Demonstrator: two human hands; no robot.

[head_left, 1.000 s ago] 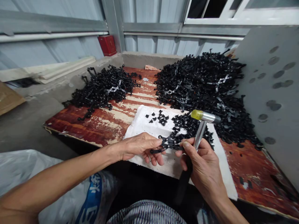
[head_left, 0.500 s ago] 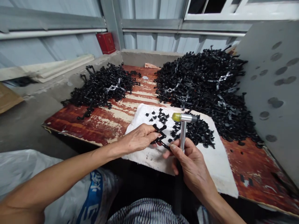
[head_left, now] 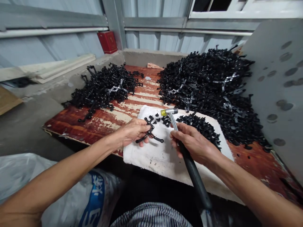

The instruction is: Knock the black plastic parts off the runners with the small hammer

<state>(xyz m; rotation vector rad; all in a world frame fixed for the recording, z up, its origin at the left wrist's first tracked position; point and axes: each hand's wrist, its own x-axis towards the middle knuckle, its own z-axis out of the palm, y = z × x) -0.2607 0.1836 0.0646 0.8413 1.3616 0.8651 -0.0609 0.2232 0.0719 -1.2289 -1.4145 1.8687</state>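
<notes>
My left hand [head_left: 132, 130] pinches a black cross-shaped plastic part [head_left: 150, 133] and holds it down on a white foam slab [head_left: 163, 157]. My right hand [head_left: 190, 142] is closed round the shaft of a small hammer [head_left: 169, 112] with a yellow and metal head, which hangs just above the slab, right of the part. Small black caps [head_left: 199, 124] lie heaped on the slab beside the hammer.
A worn red board [head_left: 99, 124] carries the slab. A large heap of black cross parts [head_left: 210, 85] fills the right; a smaller heap [head_left: 104, 88] sits at the left. A grey panel [head_left: 276, 91] stands on the right, a white sack [head_left: 78, 195] at lower left.
The left hand has drawn the black part leftward and laid it on the slab. The hammer head has swung left and down toward it.
</notes>
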